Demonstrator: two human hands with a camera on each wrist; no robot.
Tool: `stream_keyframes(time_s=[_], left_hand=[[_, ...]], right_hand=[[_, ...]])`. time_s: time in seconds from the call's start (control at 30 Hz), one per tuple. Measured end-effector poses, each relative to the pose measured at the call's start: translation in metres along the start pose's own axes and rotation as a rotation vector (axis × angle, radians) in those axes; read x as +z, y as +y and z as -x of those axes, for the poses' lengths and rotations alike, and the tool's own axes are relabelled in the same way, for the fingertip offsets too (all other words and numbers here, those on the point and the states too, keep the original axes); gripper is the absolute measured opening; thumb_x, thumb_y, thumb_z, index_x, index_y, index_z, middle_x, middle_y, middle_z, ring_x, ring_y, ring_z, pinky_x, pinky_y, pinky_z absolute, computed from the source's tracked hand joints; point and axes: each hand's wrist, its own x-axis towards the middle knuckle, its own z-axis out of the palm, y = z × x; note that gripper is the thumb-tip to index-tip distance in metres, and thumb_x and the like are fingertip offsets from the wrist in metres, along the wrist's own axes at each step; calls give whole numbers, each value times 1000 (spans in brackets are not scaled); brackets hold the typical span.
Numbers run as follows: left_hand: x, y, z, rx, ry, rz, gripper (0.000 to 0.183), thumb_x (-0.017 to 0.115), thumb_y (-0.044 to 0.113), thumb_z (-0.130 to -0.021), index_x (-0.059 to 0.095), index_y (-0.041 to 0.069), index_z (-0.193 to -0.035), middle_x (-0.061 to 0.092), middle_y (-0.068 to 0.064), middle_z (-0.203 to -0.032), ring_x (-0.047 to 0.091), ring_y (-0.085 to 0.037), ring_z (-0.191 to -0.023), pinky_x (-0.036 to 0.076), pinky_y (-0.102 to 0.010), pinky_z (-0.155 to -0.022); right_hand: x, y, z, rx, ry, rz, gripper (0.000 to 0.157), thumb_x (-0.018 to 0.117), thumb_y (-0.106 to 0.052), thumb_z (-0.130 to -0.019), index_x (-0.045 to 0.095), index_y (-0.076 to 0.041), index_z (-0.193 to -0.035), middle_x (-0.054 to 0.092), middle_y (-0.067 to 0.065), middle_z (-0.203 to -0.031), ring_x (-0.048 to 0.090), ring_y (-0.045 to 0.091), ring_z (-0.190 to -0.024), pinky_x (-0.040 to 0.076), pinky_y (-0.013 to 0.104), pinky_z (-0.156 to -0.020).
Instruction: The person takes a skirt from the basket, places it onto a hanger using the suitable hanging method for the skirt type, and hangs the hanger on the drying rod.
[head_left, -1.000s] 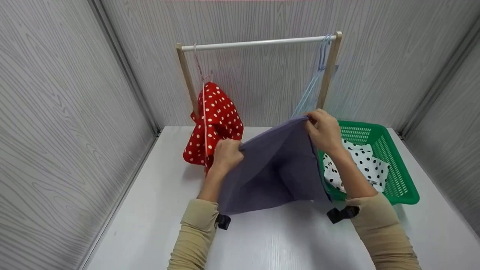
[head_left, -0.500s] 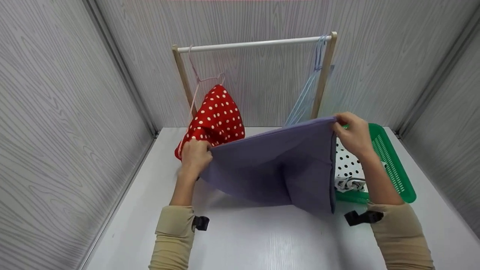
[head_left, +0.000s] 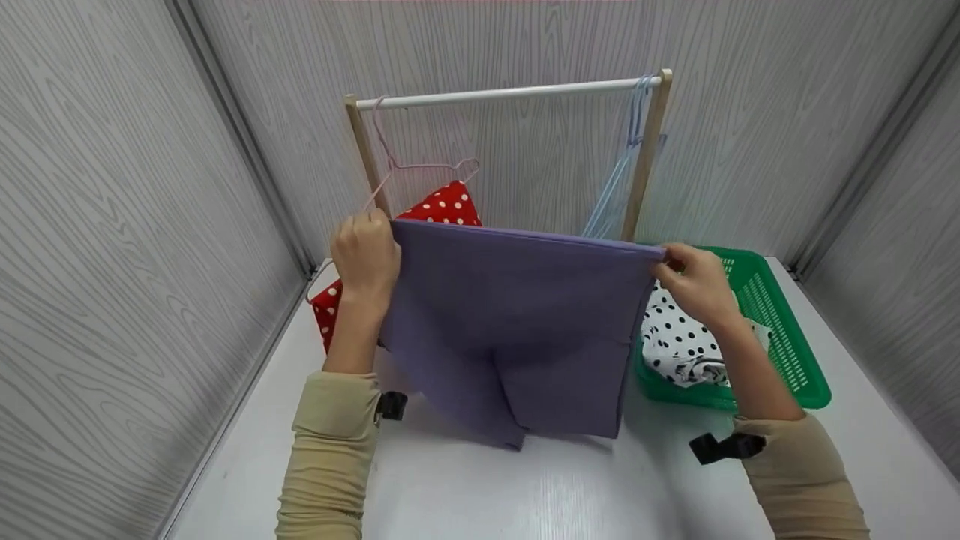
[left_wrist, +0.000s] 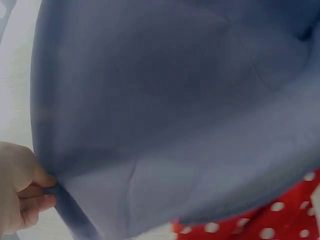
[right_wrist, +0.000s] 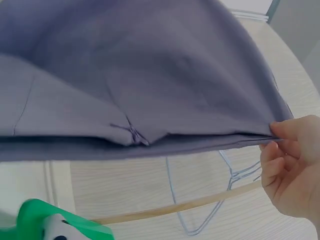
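Note:
Purple shorts (head_left: 517,307) hang spread between my two hands, waistband up and the legs parting below. My left hand (head_left: 366,251) grips the waistband's left end; the left wrist view has this hand (left_wrist: 25,192) pinching the cloth edge between thumb and fingers. At the other end, my right hand (head_left: 697,285) pinches the corner, which the right wrist view confirms with thumb and fingers (right_wrist: 295,160) on the waistband. A small bow (right_wrist: 134,134) sits at the middle of the waistband. Behind the shorts, a red polka-dot garment (head_left: 450,202) is partly hidden.
A clothes rack with a white rod (head_left: 510,93) stands at the back. From its left end hangs a pink hanger (head_left: 424,165); several blue hangers (head_left: 611,187) hang at the right post. A green basket (head_left: 799,352) holds white cloth with black dots (head_left: 679,334).
My hands have moved apart, stretching the shorts wide. The left hand has then risen, lifting its end of the waistband. The pink hanger and red garment have turned to face more forward.

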Motion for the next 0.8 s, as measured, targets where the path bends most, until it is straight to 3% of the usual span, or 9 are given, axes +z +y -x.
stream_keyframes(time_s=[0.13,0.33,0.6,0.8], left_hand=[[-9,12,-21,30,50,2,15,49,-11,-79,59,-8,-68,58,-22,-66,53,-35,-59,41,-44,-58],[-1,18,-34,69,64,30,17,47,-11,-80,58,-7,-67,59,-22,-68,53,-33,-59,41,-42,-59],[-8,19,-47,90,201,87,17,47,-10,-82,60,-10,-70,60,-22,-70,54,-35,-61,39,-43,-58],[-16,23,-56,106,275,70,19,44,-10,-83,60,-10,-74,59,-21,-72,54,-36,-64,38,-43,-60]], right_hand=[[7,7,2,52,-60,-31,17,52,-10,-91,64,1,-95,56,8,-71,48,13,-57,38,22,-50],[16,15,5,101,-81,-35,15,52,-8,-89,63,0,-93,56,9,-70,47,10,-49,39,23,-43],[0,-2,10,31,-177,-126,13,55,-7,-89,64,1,-96,58,10,-72,48,13,-49,39,24,-43],[-3,-11,11,28,-329,-251,10,54,-1,-90,61,6,-90,59,14,-72,51,13,-51,44,25,-46]])
